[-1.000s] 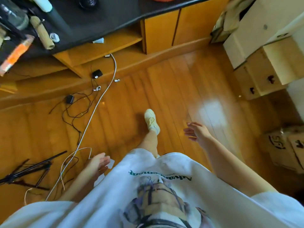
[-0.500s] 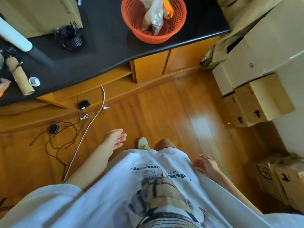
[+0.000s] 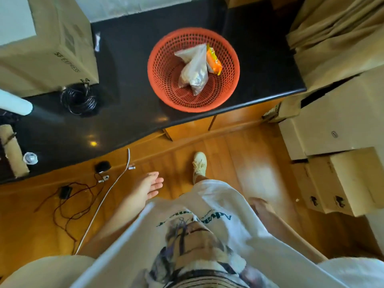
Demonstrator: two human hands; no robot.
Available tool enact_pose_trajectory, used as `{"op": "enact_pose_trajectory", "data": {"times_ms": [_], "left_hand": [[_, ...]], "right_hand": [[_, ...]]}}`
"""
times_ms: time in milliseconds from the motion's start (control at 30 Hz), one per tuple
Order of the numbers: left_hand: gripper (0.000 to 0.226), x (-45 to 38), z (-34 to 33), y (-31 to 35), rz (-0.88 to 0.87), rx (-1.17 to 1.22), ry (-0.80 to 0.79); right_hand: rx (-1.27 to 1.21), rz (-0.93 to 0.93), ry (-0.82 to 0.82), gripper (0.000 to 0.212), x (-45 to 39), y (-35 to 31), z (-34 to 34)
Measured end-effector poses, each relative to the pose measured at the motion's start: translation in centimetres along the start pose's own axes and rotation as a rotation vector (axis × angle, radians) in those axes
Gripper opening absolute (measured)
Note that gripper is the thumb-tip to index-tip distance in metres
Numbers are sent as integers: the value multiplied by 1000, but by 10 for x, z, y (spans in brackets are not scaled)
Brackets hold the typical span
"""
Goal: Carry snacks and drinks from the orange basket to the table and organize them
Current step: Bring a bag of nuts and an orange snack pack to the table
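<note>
Closer now: orange basket (image 3: 166, 59) has dropped from the frame's top edge toward the upper middle, whole rim in view; left hand (image 3: 150, 187) stays out front, right hand (image 3: 258, 204) has slid half behind the shirt.

Basket sits on black countertop (image 3: 128, 113) near its front edge, holding a clear plastic bag (image 3: 194, 69) leaning beside an orange snack packet (image 3: 213, 60), the two touching. Left hand over the wooden floor (image 3: 234, 163), fingers straight and relaxed, holding nothing, well short of the basket. Right hand low by the white shirt (image 3: 209, 204), blurred and partly hidden, grip cannot be told. Coiled black cable (image 3: 80, 100) and cardboard box (image 3: 47, 44) left on the counter; more boxes (image 3: 332, 129) at right; white cord (image 3: 108, 196) on floor; pale shoe (image 3: 199, 164) ahead.
</note>
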State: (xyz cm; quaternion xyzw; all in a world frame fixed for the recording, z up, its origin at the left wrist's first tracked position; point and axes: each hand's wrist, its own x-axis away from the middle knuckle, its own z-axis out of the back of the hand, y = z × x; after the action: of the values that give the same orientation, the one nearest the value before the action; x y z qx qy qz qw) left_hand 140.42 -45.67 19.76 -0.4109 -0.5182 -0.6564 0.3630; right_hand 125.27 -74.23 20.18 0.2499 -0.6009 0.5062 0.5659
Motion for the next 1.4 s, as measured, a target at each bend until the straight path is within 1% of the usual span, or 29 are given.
{"op": "enact_pose_trajectory", "data": {"times_ms": [33,100,133,200,267,333,433,500,533,600,667,733,800,933,1000,1100,1233,1400], "left_hand": [[34,-2,0,11,-1,14,13],[33,-6,0,30,-4,59,63],[33,-7,-1,38,-1,96,96],[34,-9,-2,52,11,192,147],[36,-14,-5,68,7,263,189],[35,-23,-14,93,-22,279,215],[33,-48,-38,147,-64,263,232],[30,-69,-55,184,-107,254,192],[28,-80,-64,199,-161,244,162],[25,-105,-81,221,-309,167,133],[35,-134,-94,237,-439,5,145],[48,-162,-105,254,-513,-112,209],[59,-194,-113,268,-578,-216,243],[78,-230,-122,278,-744,-402,175],[75,-244,-127,279,-808,-457,159],[65,-259,-135,279,-833,-474,129],[56,-267,-135,280,-845,-471,106],[39,-255,-125,287,-847,-419,30]], "right_hand": [[21,33,-19,19,-10,-25,-2],[99,-7,37,26,-38,-85,-11],[140,18,69,29,-47,-120,-19],[222,118,69,27,-65,-182,-40],[253,198,29,20,-81,-221,-50],[291,286,-5,15,-90,-262,-63],[333,400,-11,22,-111,-316,-87],[405,475,57,28,-128,-339,-100],[456,520,102,32,-137,-349,-107],[534,629,168,41,-154,-368,-120],[589,726,209,50,-171,-382,-130],[641,788,229,56,-186,-390,-139],[691,832,250,58,-204,-399,-149],[762,847,244,66,-222,-408,-157],[788,839,240,74,-229,-410,-160],[822,844,266,81,-237,-411,-164],[807,882,322,73,-243,-409,-168],[715,869,320,63,-236,-408,-166]]}}
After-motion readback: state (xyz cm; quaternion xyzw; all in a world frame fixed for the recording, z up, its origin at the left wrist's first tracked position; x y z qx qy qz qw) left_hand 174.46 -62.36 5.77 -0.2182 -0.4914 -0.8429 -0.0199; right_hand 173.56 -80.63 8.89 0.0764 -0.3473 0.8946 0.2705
